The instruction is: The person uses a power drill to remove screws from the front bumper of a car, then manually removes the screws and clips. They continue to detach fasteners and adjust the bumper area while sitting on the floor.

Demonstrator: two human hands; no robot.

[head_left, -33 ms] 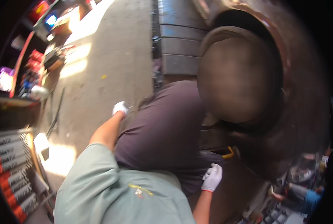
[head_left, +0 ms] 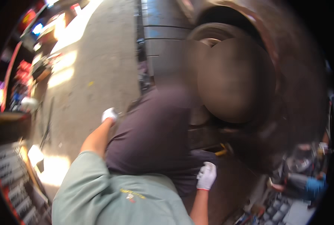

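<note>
My left hand point(head_left: 109, 114), in a white glove, hangs closed beside the dark trousers on my thigh point(head_left: 148, 131); a small thin item seems to poke from it, too blurred to name. My right hand point(head_left: 206, 175), also gloved, rests with curled fingers against the trousers lower right; whatever it may hold is hidden. Beyond my legs is a large brown-grey round housing point(head_left: 260, 30), its middle smeared beyond detail, with a grey slatted metal surface point(head_left: 165, 33) to its left. A small yellow item point(head_left: 221, 149) lies just beyond my right hand.
A concrete floor point(head_left: 77, 123) with sunlit patches runs along the left, beside shelving point(head_left: 15, 56) with red items and a rack point(head_left: 13, 180) of grey cylinders. A long dark bar point(head_left: 47, 123) lies near it. Assorted parts point(head_left: 298, 168) crowd the lower right.
The whole view has swung slightly, so floor, housing and both hands appear further left, and the floor a little lower. The picture is more blurred. Both hands keep their curled shape.
</note>
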